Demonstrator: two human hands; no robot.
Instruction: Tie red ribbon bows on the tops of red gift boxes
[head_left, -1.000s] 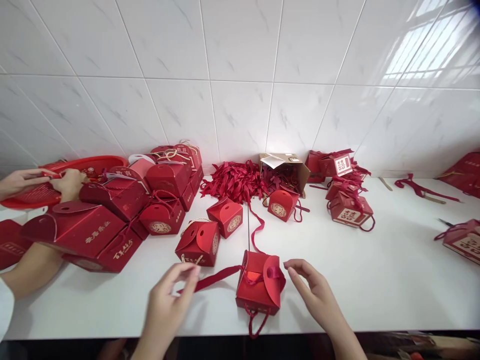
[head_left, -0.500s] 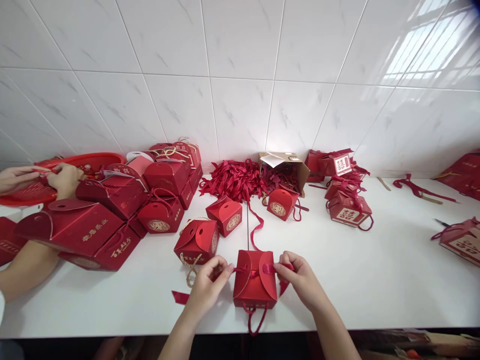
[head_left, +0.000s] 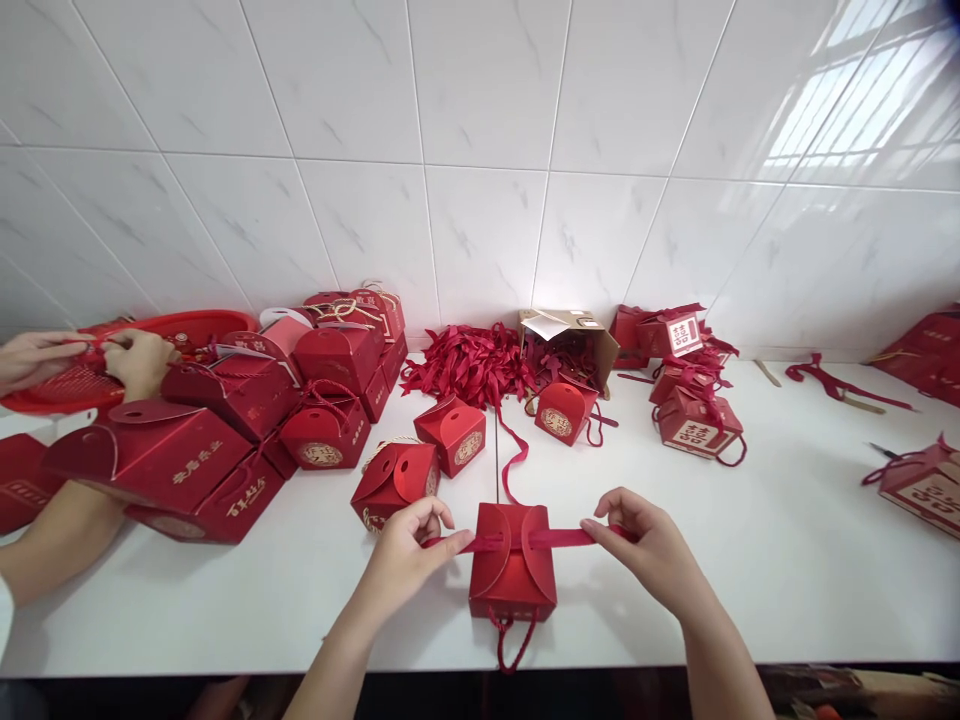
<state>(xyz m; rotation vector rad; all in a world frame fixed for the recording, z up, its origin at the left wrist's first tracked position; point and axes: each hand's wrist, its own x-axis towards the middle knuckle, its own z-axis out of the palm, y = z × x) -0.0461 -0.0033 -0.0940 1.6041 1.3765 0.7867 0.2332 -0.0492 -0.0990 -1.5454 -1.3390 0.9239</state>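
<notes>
A red gift box (head_left: 513, 585) with rounded, overlapping lid flaps stands at the front of the white table. Through the holes in its flaps runs a dark red ribbon (head_left: 559, 538), drawn straight across the top. My left hand (head_left: 420, 540) pinches the ribbon on the left of the box. On the other side my right hand (head_left: 634, 535) pinches it between thumb and fingers, farther out from the box. A red cord loop (head_left: 514, 655) hangs from the box's front. Behind my left hand sits another red box (head_left: 397, 475) with a twisted gold cord.
A heap of red ribbons (head_left: 469, 370) lies by the wall, beside an open cardboard carton (head_left: 596, 345). Stacked red boxes (head_left: 225, 400) fill the left. A co-worker's hands (head_left: 135, 360) work over a red basket (head_left: 187, 325). More boxes (head_left: 697, 425) stand right.
My right hand has moved outward to the right, and the ribbon on that side is now longer and flat. My left hand has shifted slightly up and left.
</notes>
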